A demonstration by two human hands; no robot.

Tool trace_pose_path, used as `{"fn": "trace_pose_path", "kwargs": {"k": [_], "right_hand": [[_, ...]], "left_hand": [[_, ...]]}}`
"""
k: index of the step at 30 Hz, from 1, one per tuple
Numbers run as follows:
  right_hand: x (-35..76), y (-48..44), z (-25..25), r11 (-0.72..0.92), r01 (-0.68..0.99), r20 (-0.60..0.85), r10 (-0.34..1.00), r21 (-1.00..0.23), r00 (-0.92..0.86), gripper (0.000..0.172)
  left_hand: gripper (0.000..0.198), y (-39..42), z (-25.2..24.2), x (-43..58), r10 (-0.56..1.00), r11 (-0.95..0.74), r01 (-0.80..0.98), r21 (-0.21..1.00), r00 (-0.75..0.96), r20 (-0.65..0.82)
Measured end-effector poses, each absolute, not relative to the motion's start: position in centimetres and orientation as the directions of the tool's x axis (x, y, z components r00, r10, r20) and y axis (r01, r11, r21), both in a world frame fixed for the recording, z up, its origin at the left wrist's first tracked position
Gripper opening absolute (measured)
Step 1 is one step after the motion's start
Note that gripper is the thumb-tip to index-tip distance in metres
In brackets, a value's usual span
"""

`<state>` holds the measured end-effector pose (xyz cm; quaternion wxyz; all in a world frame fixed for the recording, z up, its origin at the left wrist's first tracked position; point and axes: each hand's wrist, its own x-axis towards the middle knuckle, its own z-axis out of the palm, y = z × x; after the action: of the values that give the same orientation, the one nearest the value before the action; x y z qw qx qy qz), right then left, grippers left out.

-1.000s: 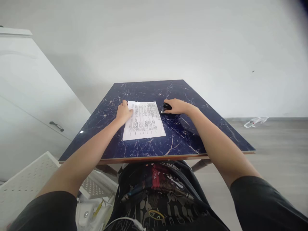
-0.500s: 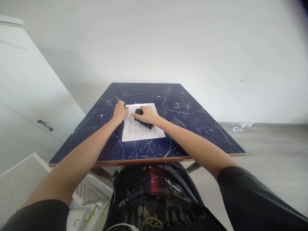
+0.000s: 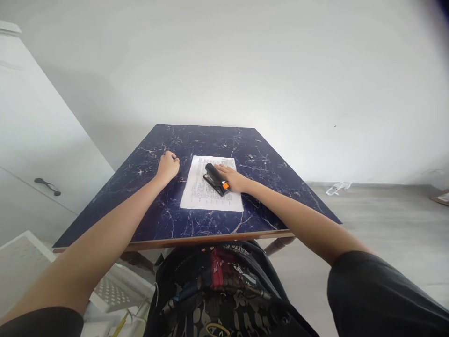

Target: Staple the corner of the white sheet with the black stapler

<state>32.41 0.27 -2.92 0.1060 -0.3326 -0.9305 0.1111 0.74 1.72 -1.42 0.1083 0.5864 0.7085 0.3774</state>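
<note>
A black stapler (image 3: 216, 178) with an orange patch at its near end lies slantwise on a printed sheet of paper (image 3: 192, 199). Close against the stapler's right side is my right hand (image 3: 232, 179), its fingers stretched out flat over the paper and not wrapped round the stapler. Left of the paper, apart from it, my left hand (image 3: 169, 166) rests on the tabletop with its fingers curled in. Nothing shows in that hand.
The dark blue marbled table (image 3: 210, 140) stands against a white wall. On the left are a white cabinet (image 3: 35, 140) and a white perforated rack (image 3: 114, 290). A clear plastic item (image 3: 338, 188) lies on the floor at right.
My right hand has let go of the stapler and lies beside it. My left hand has drawn away leftward from the paper's edge, its fingers curling in. The view has shifted slightly.
</note>
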Motion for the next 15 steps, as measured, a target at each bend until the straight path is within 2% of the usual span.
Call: {"fn": "trace_pose_path", "kwargs": {"k": [3, 6, 10, 12, 15], "right_hand": [[37.3, -0.6, -3.0, 0.787, 0.55, 0.114, 0.596, -0.278, -0.795, 0.087], [42.3, -1.7, -2.7, 0.763, 0.582, 0.097, 0.626, -0.282, -0.773, 0.091], [46.4, -2.7, -1.8, 0.726, 0.625, 0.069, 0.667, -0.286, -0.742, 0.093], [46.9, -2.4, -1.3, 0.688, 0.662, 0.077, 0.708, -0.297, -0.702, 0.084], [46.2, -0.5, -0.5, 0.559, 0.773, 0.189, 0.829, -0.299, -0.527, 0.064]], "left_hand": [[0.009, 1.8, -1.7, 0.7, 0.912, 0.0, 0.717, 0.698, -0.287, 0.294], [0.01, 2.2, -2.1, 0.5, 0.907, -0.029, 0.679, 0.734, -0.29, 0.305], [0.009, 2.3, -2.3, 0.6, 0.909, -0.001, 0.696, 0.718, -0.298, 0.291], [0.009, 2.2, -2.2, 0.7, 0.911, 0.011, 0.71, 0.704, -0.296, 0.285], [0.01, 2.1, -2.0, 0.6, 0.919, 0.016, 0.733, 0.68, -0.279, 0.279]]}}
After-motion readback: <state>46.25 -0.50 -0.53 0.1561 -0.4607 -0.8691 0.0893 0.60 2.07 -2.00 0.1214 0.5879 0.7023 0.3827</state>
